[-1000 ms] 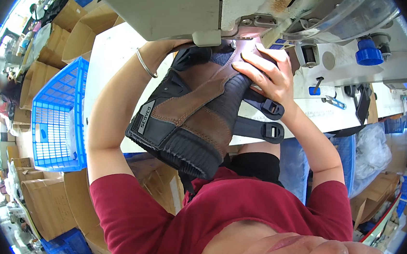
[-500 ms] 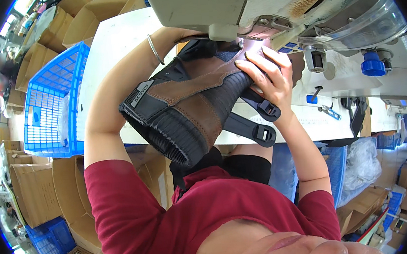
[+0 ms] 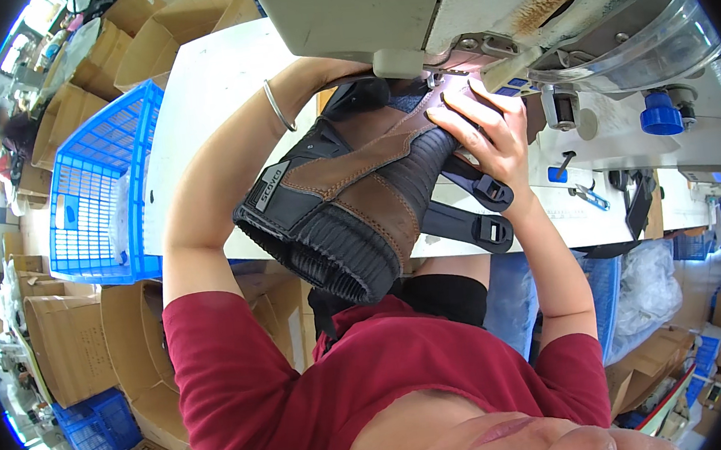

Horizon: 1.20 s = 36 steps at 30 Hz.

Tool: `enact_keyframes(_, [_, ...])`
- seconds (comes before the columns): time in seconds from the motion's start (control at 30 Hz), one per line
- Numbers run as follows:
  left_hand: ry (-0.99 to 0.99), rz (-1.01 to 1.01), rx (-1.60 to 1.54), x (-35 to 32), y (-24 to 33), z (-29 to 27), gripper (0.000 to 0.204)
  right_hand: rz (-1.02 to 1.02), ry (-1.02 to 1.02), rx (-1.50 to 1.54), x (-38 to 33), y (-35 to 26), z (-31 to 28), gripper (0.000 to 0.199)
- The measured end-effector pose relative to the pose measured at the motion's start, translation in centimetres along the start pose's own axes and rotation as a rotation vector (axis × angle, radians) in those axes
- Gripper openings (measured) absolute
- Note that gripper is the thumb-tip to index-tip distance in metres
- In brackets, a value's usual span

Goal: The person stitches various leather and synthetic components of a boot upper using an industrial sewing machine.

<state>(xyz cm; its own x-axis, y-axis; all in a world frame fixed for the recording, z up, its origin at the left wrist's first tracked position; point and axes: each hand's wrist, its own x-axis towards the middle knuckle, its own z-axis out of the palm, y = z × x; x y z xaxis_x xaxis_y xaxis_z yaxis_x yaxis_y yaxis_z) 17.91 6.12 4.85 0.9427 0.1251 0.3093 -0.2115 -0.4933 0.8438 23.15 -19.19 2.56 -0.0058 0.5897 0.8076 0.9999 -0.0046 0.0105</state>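
Note:
A brown and black boot upper (image 3: 366,186) with ribbed panels lies tilted under the head of a sewing machine (image 3: 359,11). Its wide cuff end points down toward my lap. Two black straps with buckles (image 3: 491,229) hang off its right side. My right hand (image 3: 489,124) grips the upper's right edge beside the lit needle area, fingers bent over the material; its thumb is hidden. My left arm reaches around the far left side of the upper. Of my left hand (image 3: 342,68) only the back near the wrist shows; its fingers are hidden behind the upper and machine head.
A blue plastic basket (image 3: 100,192) stands left of the white table (image 3: 186,94). Cardboard boxes (image 3: 67,345) crowd the left side. Right of the machine head lie small blue-handled snips (image 3: 591,196) and a black object (image 3: 638,205). Clear plastic wrapping (image 3: 645,290) sits below the table at right.
The boot upper has shifted a little to the right and down under the machine head. Both hands have moved rightward with it, and my right hand keeps its grip.

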Motion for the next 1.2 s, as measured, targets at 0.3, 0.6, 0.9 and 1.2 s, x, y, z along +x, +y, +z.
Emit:
enact_keyframes(0.3, [0.009,-0.006,0.018,-0.6,0.9,0.8,0.032,-0.013,-0.088,0.044,-0.3,1.0,-0.6,0.040])
enact_keyframes(0.6, [0.032,-0.015,0.034,-0.8,1.1,1.0,0.032,-0.034,-0.139,0.073,0.2,1.5,-1.2,0.042])
enact_keyframes(0.9, [0.042,-0.018,0.048,-1.4,2.1,2.4,0.032,-0.068,-0.208,0.174,0.0,3.7,-1.3,0.037])
enact_keyframes(1.2, [0.064,-0.034,0.059,-2.2,2.1,2.5,0.031,-0.090,-0.188,0.236,0.9,3.4,-1.5,0.039])
